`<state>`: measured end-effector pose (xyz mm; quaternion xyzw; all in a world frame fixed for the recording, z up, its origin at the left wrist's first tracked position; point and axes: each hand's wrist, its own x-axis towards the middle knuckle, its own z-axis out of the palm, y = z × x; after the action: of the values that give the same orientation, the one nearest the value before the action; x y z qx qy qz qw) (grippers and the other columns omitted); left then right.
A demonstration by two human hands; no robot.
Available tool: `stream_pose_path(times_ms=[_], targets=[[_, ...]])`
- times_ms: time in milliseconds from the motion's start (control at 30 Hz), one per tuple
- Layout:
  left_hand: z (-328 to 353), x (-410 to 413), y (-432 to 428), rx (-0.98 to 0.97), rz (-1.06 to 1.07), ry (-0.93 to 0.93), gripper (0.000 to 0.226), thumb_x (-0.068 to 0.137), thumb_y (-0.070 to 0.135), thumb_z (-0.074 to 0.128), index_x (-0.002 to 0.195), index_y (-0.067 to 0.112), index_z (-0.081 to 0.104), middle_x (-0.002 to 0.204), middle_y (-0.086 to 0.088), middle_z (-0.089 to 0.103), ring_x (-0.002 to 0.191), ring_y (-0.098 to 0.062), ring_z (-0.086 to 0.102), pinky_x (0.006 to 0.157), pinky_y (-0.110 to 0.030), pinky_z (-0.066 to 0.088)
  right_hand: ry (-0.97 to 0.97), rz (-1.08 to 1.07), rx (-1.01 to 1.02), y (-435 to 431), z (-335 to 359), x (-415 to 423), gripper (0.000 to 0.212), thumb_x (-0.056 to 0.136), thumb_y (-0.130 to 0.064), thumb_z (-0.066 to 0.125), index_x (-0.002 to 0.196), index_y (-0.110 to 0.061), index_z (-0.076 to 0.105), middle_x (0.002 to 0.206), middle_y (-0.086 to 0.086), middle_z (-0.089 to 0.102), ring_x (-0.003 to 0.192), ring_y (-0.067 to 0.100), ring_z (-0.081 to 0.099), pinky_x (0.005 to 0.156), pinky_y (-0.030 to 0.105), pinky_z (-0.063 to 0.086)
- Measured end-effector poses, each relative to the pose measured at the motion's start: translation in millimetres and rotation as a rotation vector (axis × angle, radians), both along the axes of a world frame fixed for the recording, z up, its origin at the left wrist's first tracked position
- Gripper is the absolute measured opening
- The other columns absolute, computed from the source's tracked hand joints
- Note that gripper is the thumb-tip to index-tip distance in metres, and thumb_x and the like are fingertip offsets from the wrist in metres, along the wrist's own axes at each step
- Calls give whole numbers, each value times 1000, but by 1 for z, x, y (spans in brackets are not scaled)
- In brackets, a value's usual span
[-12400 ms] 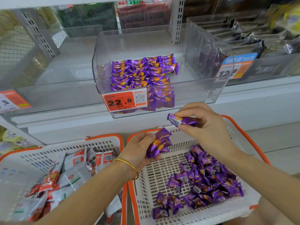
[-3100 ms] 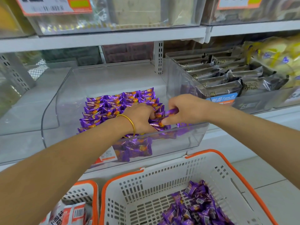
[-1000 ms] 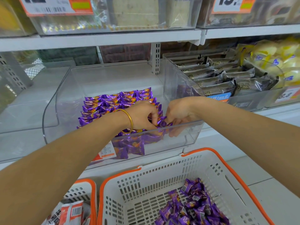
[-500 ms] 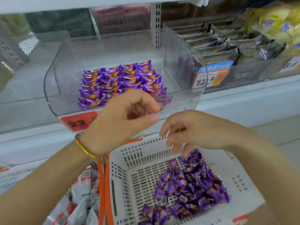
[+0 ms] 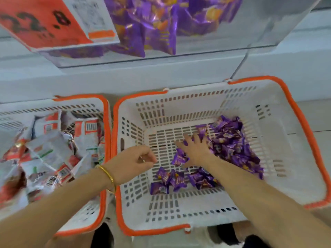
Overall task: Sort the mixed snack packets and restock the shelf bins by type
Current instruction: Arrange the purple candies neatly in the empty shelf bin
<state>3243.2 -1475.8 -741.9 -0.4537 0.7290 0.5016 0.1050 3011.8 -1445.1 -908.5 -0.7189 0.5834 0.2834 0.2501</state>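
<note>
- Far left, the left basket (image 5: 105,122) holds the red-and-white packets (image 5: 53,149), heaped and overlapping. Above it, the price tag (image 5: 44,22) hangs on the front of the clear shelf bin (image 5: 268,24), which already shows purple wrappers through its wall.
- The left grip (image 5: 132,163), a gold bangle (image 5: 107,176) at its wrist, hovers just inside the left wall of the right basket (image 5: 295,113). Its fingers are loosely curled and there is nothing in them.
- The right grip (image 5: 195,151) lies spread flat with straight fingers, touching the near edge of the purple packets (image 5: 232,145) on the basket floor.
- I read the step as gathering another handful of purple for the bin above. I'd rake a few together with the right and pass them to the left, all facing one way — a neat fan should go into the bin more cleanly than a clump.
- The foil looks slippery, so I'd close on the packet bodies, not the crimped ends.
- Count: two baskets, one bin, one tag, two grips. About half a dozen purple packets lie loose towards me, and the heap at right is too tangled to count. The red-and-white ones number well over ten — no exact figure possible.
</note>
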Motion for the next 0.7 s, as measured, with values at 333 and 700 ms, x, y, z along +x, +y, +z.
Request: stream_pose_path(times_ms=[333,700], targets=[[-7,10,4,69,138,-15,10,92,19,55,94,26,62,93,11,61,69,3,57,67,-15,48,-36,-171,-185,25,-23,44,46,89,-9,57,130,-16,39,133,16,40,119,37,41,92,46,40],[45,-28,-3,394,678,306,38,93,28,55,125,12,43,116,-8,57,90,-21,68,71,-35,59,-1553,-1289,291,-20,191,30,33,84,-1,64,114,-13,56,100,11,67,84,27,68,78,48,57]])
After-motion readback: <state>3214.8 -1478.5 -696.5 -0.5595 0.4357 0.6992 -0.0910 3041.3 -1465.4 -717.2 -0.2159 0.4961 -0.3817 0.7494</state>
